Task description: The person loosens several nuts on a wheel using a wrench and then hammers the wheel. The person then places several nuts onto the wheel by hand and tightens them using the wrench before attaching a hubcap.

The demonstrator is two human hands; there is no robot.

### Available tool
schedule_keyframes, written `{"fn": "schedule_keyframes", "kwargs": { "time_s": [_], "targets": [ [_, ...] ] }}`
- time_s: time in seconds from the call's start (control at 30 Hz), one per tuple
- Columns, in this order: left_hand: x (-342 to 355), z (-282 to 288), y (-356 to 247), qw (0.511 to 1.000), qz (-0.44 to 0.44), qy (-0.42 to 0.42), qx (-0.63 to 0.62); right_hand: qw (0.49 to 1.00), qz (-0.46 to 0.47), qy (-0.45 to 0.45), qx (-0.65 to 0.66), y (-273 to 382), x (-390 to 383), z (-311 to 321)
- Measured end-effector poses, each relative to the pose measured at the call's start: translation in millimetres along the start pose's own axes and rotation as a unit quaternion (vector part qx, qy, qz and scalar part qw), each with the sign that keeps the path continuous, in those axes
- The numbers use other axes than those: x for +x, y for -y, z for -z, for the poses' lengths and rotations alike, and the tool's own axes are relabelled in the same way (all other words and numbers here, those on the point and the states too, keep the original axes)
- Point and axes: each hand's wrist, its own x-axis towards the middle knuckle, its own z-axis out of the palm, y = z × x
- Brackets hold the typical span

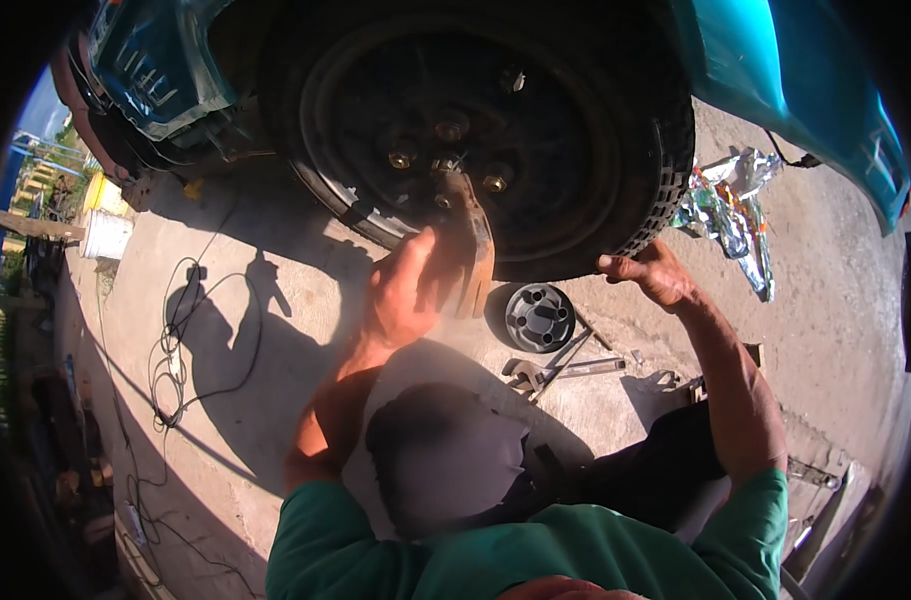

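Note:
A black wheel and tire fills the upper middle, with brass-coloured nuts around its hub. A rusty, brownish tool, partly blurred, reaches from the hub down past the rim. My left hand is just left of this tool at the wheel's lower edge; its fingers are blurred and partly hidden, so its grip is unclear. My right hand grips the tire's lower right, thumb outward. Below the tire lie a round black cap with holes, an adjustable wrench and a thin bar.
Turquoise vehicle body panels flank the wheel. Crumpled foil lies on the concrete floor at right. A looped cable lies at left, near a white bucket and a yellow one behind it.

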Motion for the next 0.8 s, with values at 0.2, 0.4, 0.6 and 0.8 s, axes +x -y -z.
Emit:
{"fn": "schedule_keyframes", "kwargs": {
  "time_s": [0.2, 0.4, 0.6, 0.8],
  "targets": [
    [1, 1, -22, 0.994, -0.05, -0.007, -0.098, 1.0, 0.005, -0.006, 0.016, -6, 3, 3],
    [-1, 5, -33, 0.999, -0.023, -0.027, 0.015, 1.0, 0.01, 0.0, 0.003, -13, 10, 2],
    [40, 36, -64, 0.988, 0.065, 0.077, 0.113, 0.999, 0.025, -0.017, 0.02, -10, 6, 3],
    [53, 53, -77, 0.991, -0.013, 0.117, 0.07, 0.999, 0.049, 0.0, 0.002, -8, 5, 3]
  ]
}}
